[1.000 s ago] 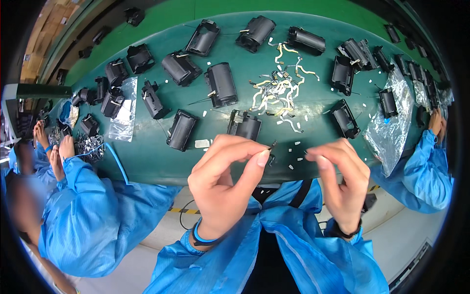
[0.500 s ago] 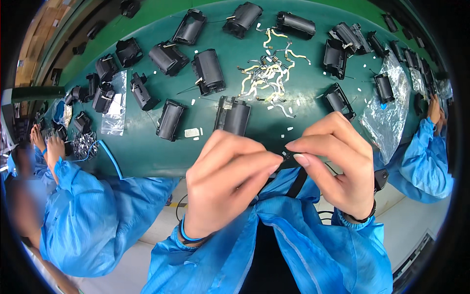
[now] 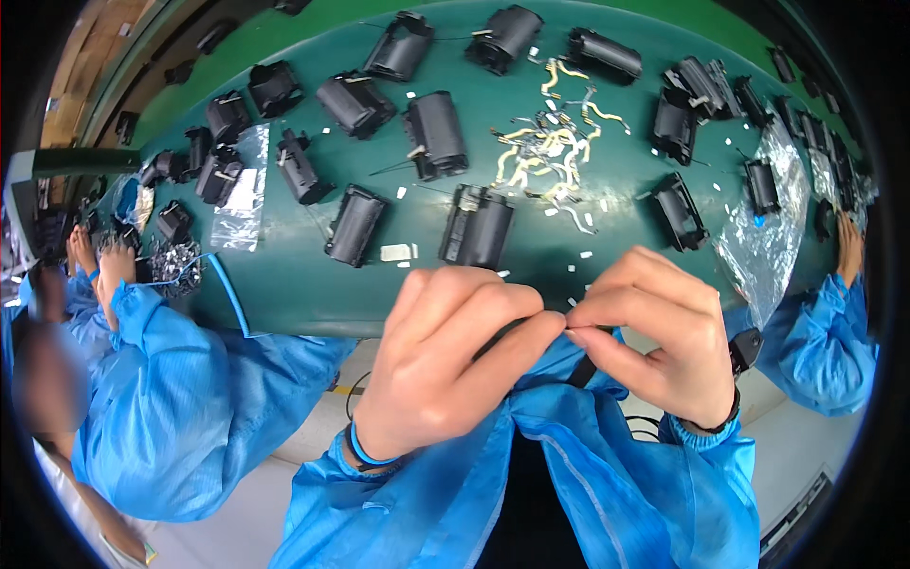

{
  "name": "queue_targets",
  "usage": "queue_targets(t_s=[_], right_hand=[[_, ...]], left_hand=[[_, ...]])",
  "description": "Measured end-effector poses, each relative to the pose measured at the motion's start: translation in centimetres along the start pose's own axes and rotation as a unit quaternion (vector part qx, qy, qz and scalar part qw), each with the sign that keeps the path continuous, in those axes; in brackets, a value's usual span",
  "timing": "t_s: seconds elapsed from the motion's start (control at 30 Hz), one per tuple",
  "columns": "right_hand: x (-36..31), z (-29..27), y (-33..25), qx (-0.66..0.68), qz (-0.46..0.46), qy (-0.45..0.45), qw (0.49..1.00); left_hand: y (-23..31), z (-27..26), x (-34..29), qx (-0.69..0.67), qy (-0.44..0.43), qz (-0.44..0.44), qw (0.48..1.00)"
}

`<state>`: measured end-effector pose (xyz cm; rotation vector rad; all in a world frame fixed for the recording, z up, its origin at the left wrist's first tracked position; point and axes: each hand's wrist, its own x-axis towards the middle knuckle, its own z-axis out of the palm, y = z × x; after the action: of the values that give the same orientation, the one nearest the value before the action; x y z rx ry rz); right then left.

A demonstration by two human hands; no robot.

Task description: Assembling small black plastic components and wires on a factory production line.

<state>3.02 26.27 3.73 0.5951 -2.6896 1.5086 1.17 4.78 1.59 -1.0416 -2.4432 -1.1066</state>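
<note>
My left hand (image 3: 460, 356) and my right hand (image 3: 659, 327) meet fingertip to fingertip just off the table's near edge. Both are closed in a pinch. Whatever they hold is hidden by the fingers or too small to name. Just beyond my left hand, a black plastic housing (image 3: 477, 228) with a rounded cover lies on the green table (image 3: 360, 308). Farther off, to the right of that housing, is a loose pile of flat flex cables (image 3: 545, 156), yellow and silver.
Several more black housings (image 3: 436, 136) are spread over the table, some with thin wires sticking out. Small white scraps (image 3: 395, 252) lie among them. A clear plastic bag (image 3: 766, 237) is at the right. Co-workers in blue smocks sit left (image 3: 190, 408) and right (image 3: 820, 341).
My fingertips have drawn together, covering the small dark piece that showed between them. The table and its contents appear shifted slightly right in view.
</note>
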Motion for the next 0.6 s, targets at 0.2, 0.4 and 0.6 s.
queue_targets(t_s=[0.2,0.4,0.6], right_hand=[[-0.5,0.9,0.0,0.041,0.032,0.004,0.999],[-0.2,1.7,1.8,0.054,0.112,0.077,0.989],[2.9,6.5,3.1,0.032,0.191,0.093,0.977]], left_hand=[[-0.1,-0.2,-0.9,-0.007,0.005,0.014,1.0],[-1.0,-0.9,-2.0,-0.029,0.039,0.06,0.997],[-2.9,-2.6,-4.5,-0.026,0.059,0.042,0.997]])
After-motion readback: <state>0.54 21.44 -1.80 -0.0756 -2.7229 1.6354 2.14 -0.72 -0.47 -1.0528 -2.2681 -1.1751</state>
